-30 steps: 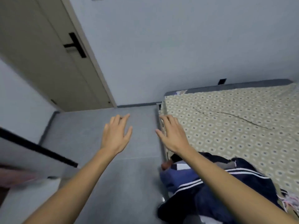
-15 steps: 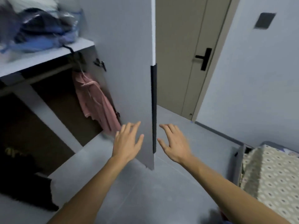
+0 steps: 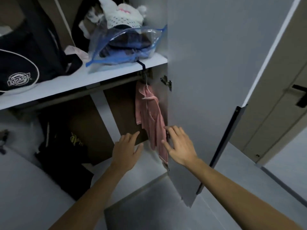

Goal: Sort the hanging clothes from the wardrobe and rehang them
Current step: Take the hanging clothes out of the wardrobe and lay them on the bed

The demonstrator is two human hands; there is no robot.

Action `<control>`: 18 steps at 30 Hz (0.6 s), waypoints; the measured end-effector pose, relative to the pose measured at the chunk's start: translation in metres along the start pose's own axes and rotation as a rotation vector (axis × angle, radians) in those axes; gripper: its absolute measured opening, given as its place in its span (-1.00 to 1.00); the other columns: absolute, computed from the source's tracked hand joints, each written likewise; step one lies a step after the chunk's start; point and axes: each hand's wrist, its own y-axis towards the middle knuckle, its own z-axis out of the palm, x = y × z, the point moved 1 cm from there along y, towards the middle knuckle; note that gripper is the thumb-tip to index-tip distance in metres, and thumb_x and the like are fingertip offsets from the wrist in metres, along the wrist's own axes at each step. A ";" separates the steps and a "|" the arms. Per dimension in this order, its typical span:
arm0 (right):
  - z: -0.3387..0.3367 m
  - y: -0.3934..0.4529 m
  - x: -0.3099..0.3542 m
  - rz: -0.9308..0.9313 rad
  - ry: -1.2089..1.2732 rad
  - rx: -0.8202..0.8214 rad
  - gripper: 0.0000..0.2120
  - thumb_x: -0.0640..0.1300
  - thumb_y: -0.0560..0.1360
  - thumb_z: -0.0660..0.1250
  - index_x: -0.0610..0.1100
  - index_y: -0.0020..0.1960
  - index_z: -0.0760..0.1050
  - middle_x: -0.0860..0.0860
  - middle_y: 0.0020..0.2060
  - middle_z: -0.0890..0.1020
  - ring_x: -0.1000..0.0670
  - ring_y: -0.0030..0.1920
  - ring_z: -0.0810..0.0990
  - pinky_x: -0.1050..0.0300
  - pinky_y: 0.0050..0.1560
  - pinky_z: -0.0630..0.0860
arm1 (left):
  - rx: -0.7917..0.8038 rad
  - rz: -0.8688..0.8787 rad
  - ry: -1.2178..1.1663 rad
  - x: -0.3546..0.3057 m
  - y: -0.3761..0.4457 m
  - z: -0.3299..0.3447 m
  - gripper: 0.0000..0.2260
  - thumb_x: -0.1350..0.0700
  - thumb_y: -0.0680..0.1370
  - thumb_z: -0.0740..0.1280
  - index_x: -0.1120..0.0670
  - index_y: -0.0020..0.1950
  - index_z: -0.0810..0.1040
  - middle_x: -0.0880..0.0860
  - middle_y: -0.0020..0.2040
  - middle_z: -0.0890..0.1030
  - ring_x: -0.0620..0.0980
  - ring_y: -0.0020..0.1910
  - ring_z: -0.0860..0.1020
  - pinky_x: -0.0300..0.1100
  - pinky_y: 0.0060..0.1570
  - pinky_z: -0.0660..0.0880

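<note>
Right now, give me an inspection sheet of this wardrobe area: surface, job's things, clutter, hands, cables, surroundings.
Surface: white shelf above the hanging space, loaded.
Job's things: pink garment hanging on a hanger under the shelf, beside the open wardrobe door.
Clutter: clear storage bag of clothes with a white knitted hat on top; black bag on the shelf; dark clothes low in the wardrobe.
Hands: left hand open, empty; right hand open, fingers at the garment's edge; contact unclear.
Cables: nothing seen.
Surroundings: room door, grey floor.
</note>
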 end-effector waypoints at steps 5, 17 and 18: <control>0.016 0.051 -0.005 -0.012 0.009 0.022 -0.40 0.27 0.62 0.02 -0.06 0.51 0.32 -0.02 0.32 0.46 -0.08 0.24 0.44 -0.07 0.22 0.50 | 0.007 -0.064 0.001 0.021 0.032 0.004 -0.48 -0.21 0.69 0.15 -0.03 0.60 0.30 0.02 0.32 0.53 -0.01 0.28 0.49 -0.02 0.21 0.50; 0.070 0.159 -0.030 0.046 -0.142 0.041 -0.50 0.16 0.61 0.19 -0.07 0.45 0.37 0.00 0.22 0.44 -0.10 0.17 0.42 -0.08 0.17 0.52 | 0.122 -0.013 -0.077 0.058 0.204 0.063 -0.45 -0.25 0.68 0.10 -0.05 0.62 0.26 0.04 0.49 0.41 0.11 0.47 0.36 0.15 0.41 0.38; 0.076 0.168 -0.030 0.060 -0.161 0.044 -0.51 0.16 0.62 0.20 -0.07 0.46 0.37 -0.01 0.22 0.44 -0.11 0.16 0.42 -0.08 0.16 0.52 | 0.127 -0.002 -0.084 0.061 0.222 0.068 -0.44 -0.25 0.68 0.13 -0.04 0.63 0.26 0.05 0.51 0.40 0.12 0.49 0.34 0.11 0.42 0.35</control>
